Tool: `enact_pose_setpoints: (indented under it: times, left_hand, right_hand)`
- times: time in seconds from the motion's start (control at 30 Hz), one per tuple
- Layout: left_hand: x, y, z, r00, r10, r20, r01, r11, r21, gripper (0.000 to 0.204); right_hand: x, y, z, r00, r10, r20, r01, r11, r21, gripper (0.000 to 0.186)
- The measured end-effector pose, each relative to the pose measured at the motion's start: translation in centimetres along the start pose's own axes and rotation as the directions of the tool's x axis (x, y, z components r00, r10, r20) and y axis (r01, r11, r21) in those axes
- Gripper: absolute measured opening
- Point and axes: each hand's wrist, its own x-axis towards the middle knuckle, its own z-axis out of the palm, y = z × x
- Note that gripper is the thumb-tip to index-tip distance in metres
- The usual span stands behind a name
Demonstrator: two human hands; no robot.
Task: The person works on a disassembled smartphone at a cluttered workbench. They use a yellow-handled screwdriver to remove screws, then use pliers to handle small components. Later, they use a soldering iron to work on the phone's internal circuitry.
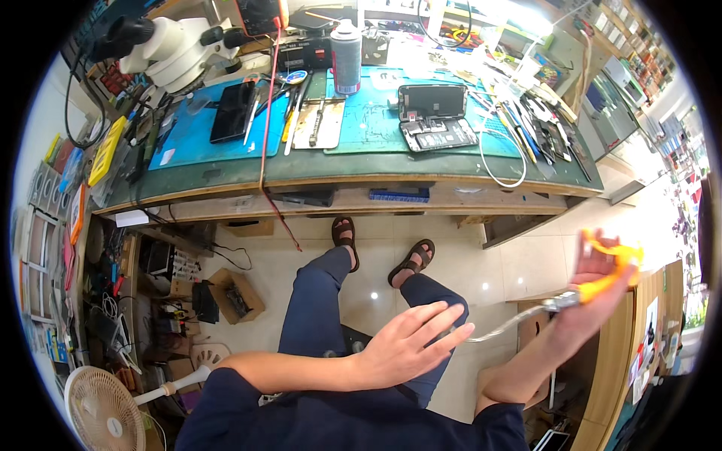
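My left hand (417, 338) is over my lap, palm down, with its fingers stretched out and apart. By its fingertips ends a thin, silvery cord (508, 325), and I cannot tell whether they touch. Out to the right, my right hand (598, 267) is raised and smeared by motion. Its fingers look curled around a bright orange band-like thing (623, 254), which bends across the palm and wrist. A silvery metal-looking piece (562, 301) joins the orange part to the cord. Blur hides the exact kind of this thing.
Ahead stands a workbench (248, 179) with blue mats. On it lie an opened phone (436, 137), a dark phone (232, 111), a spray can (346, 59) and several hand tools. A microscope (173, 49) is at far left, a fan (105, 412) at lower left, a wooden cabinet (613, 349) at right.
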Motion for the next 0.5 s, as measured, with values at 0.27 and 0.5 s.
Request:
enact_pose_setpoints:
  times: [0.27, 0.5]
  left_hand:
    - [9.1, -12.4, -2.6, 0.965, 0.014, -0.263, -0.051, 0.99, -0.134, 0.06]
    - [17.6, -24.6, -7.4, 0.879, -0.393, -0.269, 0.311, 0.902, -0.3, 0.052]
  right_hand:
    - [16.1, -13.1, -5.7, 0.962, 0.042, 0.27, 0.035, 0.962, -0.272, 0.043]
    - [5.6, -4.1, 6.6, 0.384, 0.913, 0.141, -0.449, 0.318, -0.835, 0.061]
